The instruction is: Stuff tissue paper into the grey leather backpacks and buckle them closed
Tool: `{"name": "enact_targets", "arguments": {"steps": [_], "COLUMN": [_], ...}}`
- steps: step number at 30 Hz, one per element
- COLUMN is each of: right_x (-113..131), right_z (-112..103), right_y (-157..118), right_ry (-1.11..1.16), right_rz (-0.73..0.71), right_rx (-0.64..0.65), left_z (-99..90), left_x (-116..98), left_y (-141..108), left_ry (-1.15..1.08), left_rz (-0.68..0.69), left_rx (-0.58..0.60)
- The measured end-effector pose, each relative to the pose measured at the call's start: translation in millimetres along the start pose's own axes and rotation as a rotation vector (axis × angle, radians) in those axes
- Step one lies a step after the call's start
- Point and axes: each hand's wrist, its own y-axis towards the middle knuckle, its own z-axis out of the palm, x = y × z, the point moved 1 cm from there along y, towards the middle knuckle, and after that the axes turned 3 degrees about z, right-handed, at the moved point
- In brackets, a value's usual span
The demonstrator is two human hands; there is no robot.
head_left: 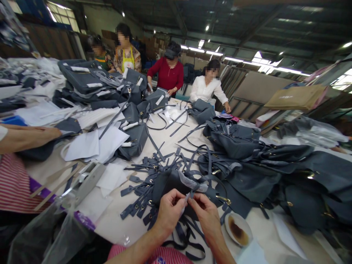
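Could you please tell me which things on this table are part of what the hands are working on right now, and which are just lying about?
In hand:
left hand
right hand
thin wrapping strip pinched between them
dark bag just behind

Lying about:
loose straps
small dish
tape dispenser
white paper sheets
heap of bags

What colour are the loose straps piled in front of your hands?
Dark slate blue-grey straps, with small gold-coloured fittings. The head view shows them best.

Ceiling strip lights [211, 52] are glaring white overhead, the roof is staying dim, and wide-angle distortion is bending and softening the edges.
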Motion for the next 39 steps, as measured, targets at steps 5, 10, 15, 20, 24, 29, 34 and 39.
{"name": "enact_targets", "arguments": {"steps": [5,10,15,20,24,29,34,39], "right_x": [8,16,15,11,7,6,-2,-8], "right_z": [0,4,2,0,1,-3,-10,-8], "right_y": [-1,-3,-2,-2,0,3,5,6], "right_ry": [-0.066,0.135,0.343,0.476,0.401,0.333,0.311,0.316], "right_rz": [0.002,0.214,0.361,0.386,0.351,0.299,0.25,0.198], "right_rx": [0.008,0.126,0.301,0.475,0.407,0.399,0.408,0.386], "left_z": [-1.9,-1.6,2.8,7.1,7.9,4.4,4.0,7.5], "left_x": [0,-2,7,7,5,6,0,-7], "left_y": [-3,-6,-3,-5,-5,-4,-4,-5], "left_ry": [0.095,0.127,-0.145,-0.323,-0.31,-0.388,-0.53,-0.607], "left_rz": [0.044,0.073,-0.051,-0.153,-0.139,-0.251,-0.368,-0.413], "left_rx": [-0.009,-0.027,-0.053,0.026,0.057,0.031,0.078,0.056]}}
